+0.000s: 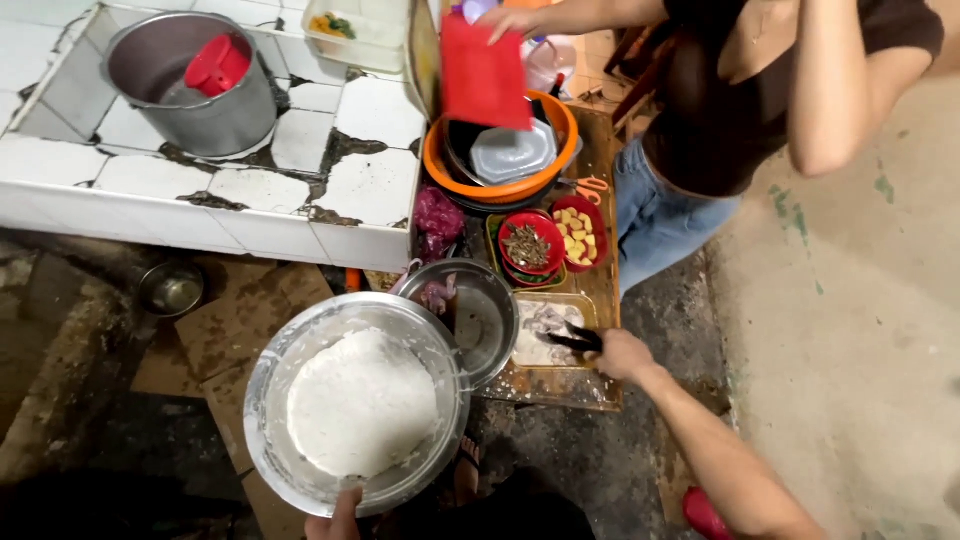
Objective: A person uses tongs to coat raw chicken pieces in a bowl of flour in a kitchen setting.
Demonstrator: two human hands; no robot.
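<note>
Rice bowl (355, 400), big steel, gripped at near rim by left hand (335, 517); its far edge overlaps a smaller steel bowl (470, 315). Right hand (620, 353) closed on dark tongs (572, 340) over tray (545, 335) on crowded tabletop (600, 290); bare floor right

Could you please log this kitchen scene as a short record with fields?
left hand: grips the near rim of a steel bowl of white dough
right hand: holds a dark tool over a clear tray of pale pieces
beside: empty steel bowl, two red bowls of food
other person: hand lifts a red sheet above an orange basin
counter: steel pot with red scoop
</note>
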